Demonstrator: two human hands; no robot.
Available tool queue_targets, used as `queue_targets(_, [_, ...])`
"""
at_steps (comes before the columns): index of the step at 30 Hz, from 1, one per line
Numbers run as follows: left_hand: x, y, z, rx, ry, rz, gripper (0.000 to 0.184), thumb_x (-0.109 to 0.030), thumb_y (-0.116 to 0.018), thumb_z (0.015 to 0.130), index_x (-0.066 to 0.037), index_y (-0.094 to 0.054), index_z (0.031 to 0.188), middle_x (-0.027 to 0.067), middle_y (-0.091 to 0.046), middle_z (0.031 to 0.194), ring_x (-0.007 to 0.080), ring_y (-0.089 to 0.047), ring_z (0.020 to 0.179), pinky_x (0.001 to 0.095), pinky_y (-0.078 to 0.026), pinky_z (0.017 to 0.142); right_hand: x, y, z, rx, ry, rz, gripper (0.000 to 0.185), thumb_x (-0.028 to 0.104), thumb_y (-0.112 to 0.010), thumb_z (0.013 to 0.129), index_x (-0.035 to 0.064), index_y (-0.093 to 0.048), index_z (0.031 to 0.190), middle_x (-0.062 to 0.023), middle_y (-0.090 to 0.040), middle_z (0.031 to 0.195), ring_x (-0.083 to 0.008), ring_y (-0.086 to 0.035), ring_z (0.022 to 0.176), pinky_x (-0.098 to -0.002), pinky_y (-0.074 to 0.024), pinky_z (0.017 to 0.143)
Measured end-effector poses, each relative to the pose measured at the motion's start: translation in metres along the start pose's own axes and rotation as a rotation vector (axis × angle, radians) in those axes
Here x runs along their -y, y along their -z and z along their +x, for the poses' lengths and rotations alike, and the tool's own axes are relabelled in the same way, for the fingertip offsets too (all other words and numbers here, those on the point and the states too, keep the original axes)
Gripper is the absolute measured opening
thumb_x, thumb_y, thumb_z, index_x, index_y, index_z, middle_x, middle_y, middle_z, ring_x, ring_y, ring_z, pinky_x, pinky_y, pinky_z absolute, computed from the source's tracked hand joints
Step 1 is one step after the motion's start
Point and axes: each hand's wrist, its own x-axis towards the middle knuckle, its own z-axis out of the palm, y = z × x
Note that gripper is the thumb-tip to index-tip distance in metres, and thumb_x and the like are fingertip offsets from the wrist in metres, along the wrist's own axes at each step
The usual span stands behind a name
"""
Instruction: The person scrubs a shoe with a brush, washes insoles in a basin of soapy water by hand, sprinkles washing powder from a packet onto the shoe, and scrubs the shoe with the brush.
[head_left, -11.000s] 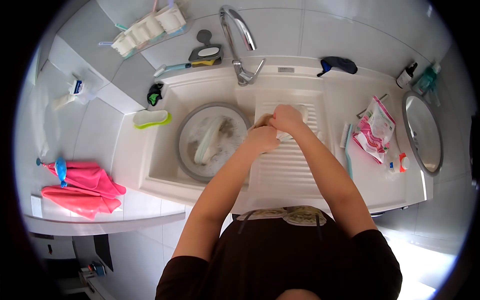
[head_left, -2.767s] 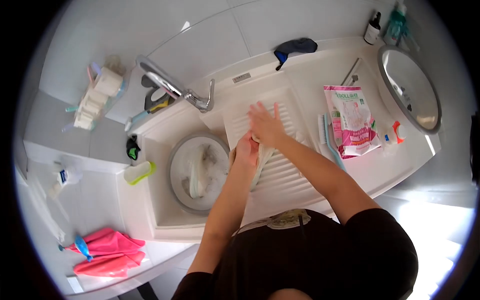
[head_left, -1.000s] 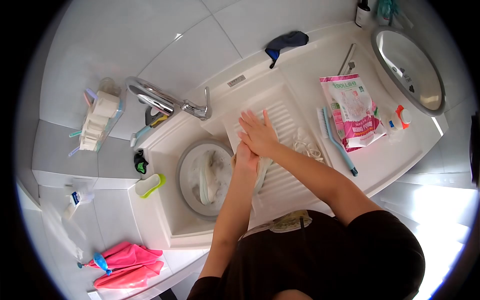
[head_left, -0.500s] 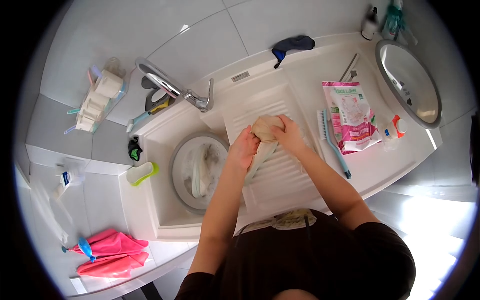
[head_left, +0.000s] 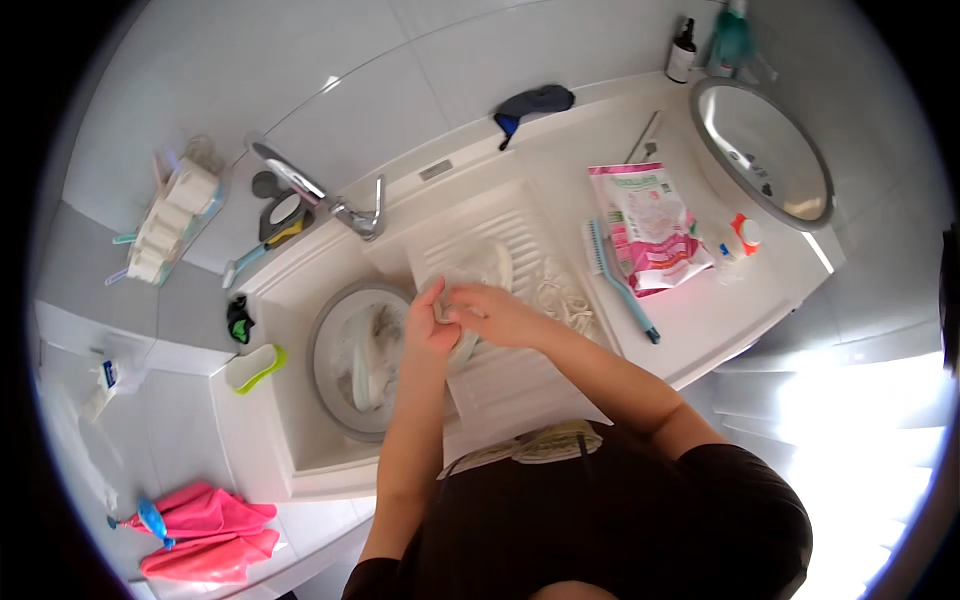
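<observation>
A pale, cream-coloured shoe [head_left: 503, 264] lies over the ribbed washboard, smeared by motion, its rounded end pointing away from me. My left hand [head_left: 432, 320] is at its near left side with the fingers bent. From the right, my right hand [head_left: 492, 316] reaches across it, fingers curled at the shoe's opening. Both hands appear to grip the shoe, though the fingertips are partly blurred. White shoelaces [head_left: 562, 300] lie in a loose heap on the washboard, right of my right hand. A second pale shoe [head_left: 368, 365] rests in sudsy water inside the grey-rimmed basin [head_left: 318, 350].
Left of the washboard, the sink [head_left: 290, 440] holds the basin under a chrome faucet [head_left: 355, 212]. A blue-handled brush [head_left: 625, 290], a pink-and-white packet [head_left: 650, 230] and an orange-capped bottle [head_left: 745, 235] lie right. A green-edged scrub brush [head_left: 256, 368] sits on the left rim.
My hands have moved nearer to me and turned the shoe, so its rounded end now points away. The shoelaces now show beside my right hand. The whole view has shifted.
</observation>
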Motion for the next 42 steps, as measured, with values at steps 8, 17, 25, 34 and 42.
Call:
queue_targets(8, [-0.001, -0.002, -0.007, -0.036, -0.074, -0.198, 0.046, -0.01, -0.041, 0.086, 0.006, -0.037, 0.128, 0.0191, -0.046, 0.131, 0.0345, -0.044, 0.122, 0.0463, -0.034, 0.107, -0.133, 0.225, -0.067, -0.755, -0.434, -0.838, 0.046, 0.025, -0.061, 0.083, -0.0069, -0.053, 0.115, -0.028, -0.055, 0.115, -0.0399, -0.054, 0.108, -0.0442, -0.0423, 0.092])
queue_targets(17, [0.001, 0.005, -0.011, 0.059, -0.061, -0.349, 0.05, -0.019, -0.042, 0.083, 0.001, -0.04, 0.129, 0.0149, -0.046, 0.132, 0.033, -0.043, 0.123, 0.0467, -0.033, 0.106, -0.155, 0.261, -0.096, -0.519, -0.915, -0.187, 0.037, 0.029, -0.064, 0.08, -0.0034, -0.058, 0.097, -0.0115, -0.063, 0.084, -0.021, -0.06, 0.078, -0.0332, -0.0461, 0.072])
queue_targets(25, [0.012, -0.018, -0.029, 0.122, -0.053, -0.372, 0.051, -0.022, -0.042, 0.083, -0.001, -0.043, 0.129, 0.0143, -0.047, 0.133, 0.0324, -0.042, 0.125, 0.0473, -0.029, 0.108, 0.01, 0.251, -0.036, -0.466, -0.216, -0.334, 0.009, 0.01, -0.057, 0.087, 0.0009, -0.057, 0.088, -0.0059, -0.053, 0.069, -0.0147, -0.05, 0.064, -0.0281, -0.0416, 0.061])
queue_targets(34, [0.016, -0.014, -0.023, 0.232, -0.022, -0.335, 0.054, -0.023, -0.046, 0.08, 0.0, -0.043, 0.129, 0.0152, -0.047, 0.133, 0.0331, -0.042, 0.125, 0.0469, -0.028, 0.109, 0.106, 0.177, 0.047, -0.175, 0.573, -0.843, 0.017, 0.0, -0.062, 0.067, 0.0064, -0.061, 0.083, -0.0062, -0.06, 0.078, -0.0263, -0.057, 0.072, -0.0343, -0.0456, 0.063])
queue_targets(42, [0.011, -0.005, -0.018, 0.256, -0.019, -0.43, 0.055, -0.023, -0.045, 0.08, -0.001, -0.042, 0.13, 0.015, -0.047, 0.132, 0.0329, -0.042, 0.124, 0.0473, -0.03, 0.107, 0.114, 0.148, 0.065, -0.017, 0.771, -0.981, 0.019, 0.006, -0.062, 0.063, 0.0099, -0.059, 0.082, -0.0009, -0.055, 0.075, -0.0183, -0.054, 0.074, -0.0309, -0.043, 0.064])
